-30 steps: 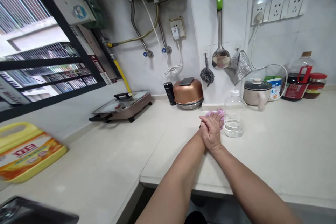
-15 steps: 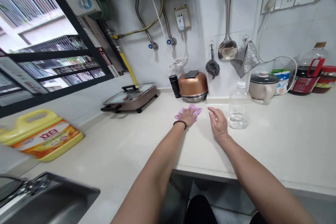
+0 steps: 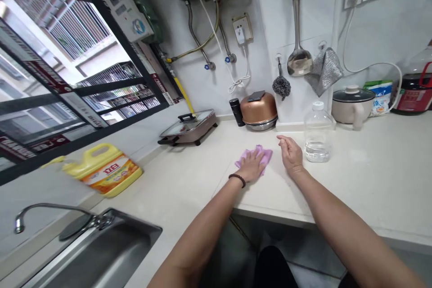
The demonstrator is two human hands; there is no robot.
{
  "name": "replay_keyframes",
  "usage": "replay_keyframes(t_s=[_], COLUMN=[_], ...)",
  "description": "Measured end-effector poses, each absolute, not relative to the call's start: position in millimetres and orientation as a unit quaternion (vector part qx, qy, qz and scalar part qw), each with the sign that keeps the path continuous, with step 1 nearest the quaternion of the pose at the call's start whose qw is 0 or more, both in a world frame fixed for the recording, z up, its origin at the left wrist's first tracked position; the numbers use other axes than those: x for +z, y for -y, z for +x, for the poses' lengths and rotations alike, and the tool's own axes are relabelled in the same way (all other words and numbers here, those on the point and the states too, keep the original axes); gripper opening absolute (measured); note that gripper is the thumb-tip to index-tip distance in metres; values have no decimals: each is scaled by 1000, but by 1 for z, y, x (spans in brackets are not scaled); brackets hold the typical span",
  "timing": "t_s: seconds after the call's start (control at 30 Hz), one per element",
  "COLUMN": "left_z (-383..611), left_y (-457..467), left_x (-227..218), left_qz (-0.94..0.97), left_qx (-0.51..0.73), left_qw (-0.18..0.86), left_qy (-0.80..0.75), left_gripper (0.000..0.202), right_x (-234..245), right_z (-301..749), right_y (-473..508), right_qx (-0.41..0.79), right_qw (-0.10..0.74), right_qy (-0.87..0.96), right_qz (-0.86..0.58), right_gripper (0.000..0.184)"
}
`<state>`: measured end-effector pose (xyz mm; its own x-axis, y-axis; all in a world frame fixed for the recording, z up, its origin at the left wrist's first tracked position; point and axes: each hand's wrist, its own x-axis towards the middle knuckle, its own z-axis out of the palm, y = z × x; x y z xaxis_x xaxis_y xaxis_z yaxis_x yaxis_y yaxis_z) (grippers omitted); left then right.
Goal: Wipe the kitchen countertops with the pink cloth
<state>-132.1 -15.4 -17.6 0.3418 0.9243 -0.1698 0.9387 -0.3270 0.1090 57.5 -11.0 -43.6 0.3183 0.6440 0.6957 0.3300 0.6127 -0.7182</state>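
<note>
A kitchen seen from above by the person working at it. The left hand (image 3: pixel 252 167), a dark bead bracelet on its wrist, lies palm down on a small pink cloth (image 3: pixel 262 153), its fingers stretched flat over the cloth and not curled around it. The cloth lies on the pale table (image 3: pixel 354 180), in front of a copper-coloured pot (image 3: pixel 259 109). The right hand (image 3: pixel 290 155) is just beside the cloth, fingers loosely open and holding nothing; whether it touches the table is hard to tell. A clear plastic bottle (image 3: pixel 317 132) stands near the right hand. Further left are a lidded electric pan (image 3: pixel 189 127), a yellow jug (image 3: pixel 104 168) and a steel sink (image 3: pixel 101 252).
</note>
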Motion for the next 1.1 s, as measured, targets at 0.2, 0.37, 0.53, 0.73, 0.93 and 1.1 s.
replay_keyframes(t_s=[0.2, 0.37, 0.53, 0.73, 0.93, 1.1], left_z=[-66, -59, -113, -204, -189, -129], left_y=[69, 85, 69, 38, 59, 91], left_x=[-22, -20, -15, -10, -15, -24], left_qz=[885, 891, 836, 731, 738, 827], left_qx=[-35, -15, -36, -29, -39, -61], left_qw=[145, 155, 146, 80, 70, 117], left_qy=[-441, -427, -527, -677, -670, -546], left_gripper=[74, 73, 70, 65, 68, 73], right_x=[-41, -39, -38, -37, -39, -41], right_z=[66, 73, 76, 76, 71, 64], right_y=[15, 18, 23, 24, 19, 18], right_qx=[123, 142, 153, 172, 199, 212], right_qw=[681, 665, 662, 658, 656, 642], right_qy=[558, 559, 555, 540, 532, 549], right_qz=[-458, -474, -480, -495, -497, -492], right_gripper=[56, 61, 64, 67, 68, 69])
